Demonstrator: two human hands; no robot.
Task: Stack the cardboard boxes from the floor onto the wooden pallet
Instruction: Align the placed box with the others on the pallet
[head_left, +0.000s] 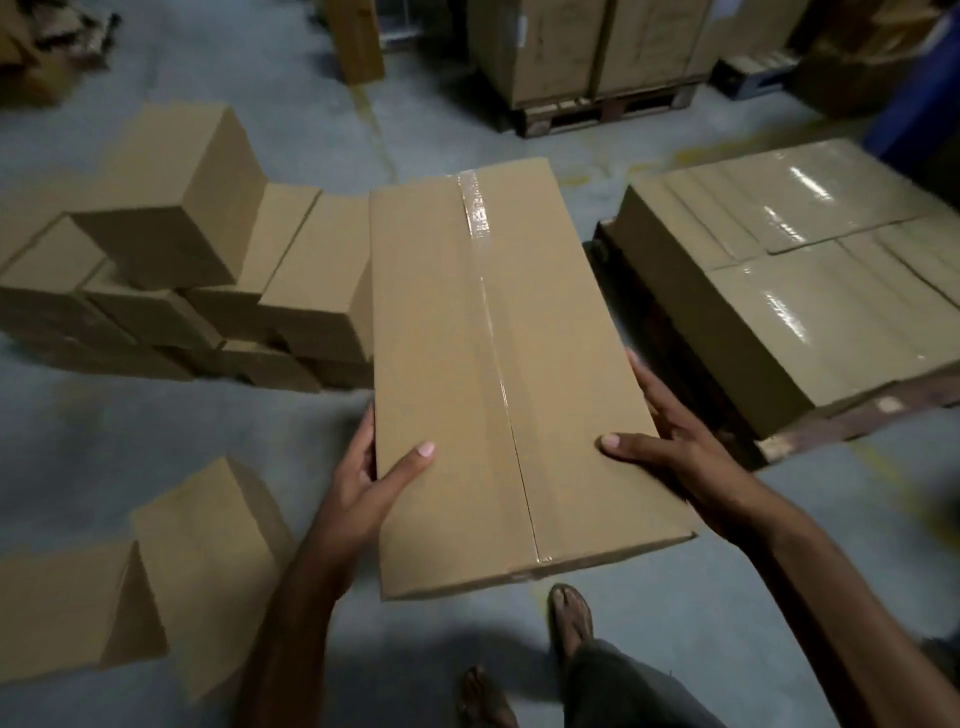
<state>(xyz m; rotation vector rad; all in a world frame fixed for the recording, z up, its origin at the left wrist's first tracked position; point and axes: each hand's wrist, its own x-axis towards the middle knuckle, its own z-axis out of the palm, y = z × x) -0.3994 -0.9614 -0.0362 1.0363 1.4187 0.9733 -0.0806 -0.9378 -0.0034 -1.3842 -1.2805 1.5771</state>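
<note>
One long taped box (498, 364) is held above the floor (156, 441), left hand (363, 483) and right hand (670, 447) gripping its sides, thumbs on top, fingers (652, 389) partly hidden. The wooden pallet (857, 410) at right is cut off; the floor pile (182, 270) defies counting.

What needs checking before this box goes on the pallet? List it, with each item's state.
1. Left grip on the carried box: thumb on top, fingers at the side edge: ok.
2. Right grip: thumb on top, fingers along the opposite side: ok.
3. Box sealed: tape runs down the top seam: ok.
4. Landing spot: the stacked layer on the wooden pallet shows a flat top: ok.
5. Floor toward the pallet: partly hidden under the box: cannot tell.
6. Box underside: hidden: cannot tell.
</note>
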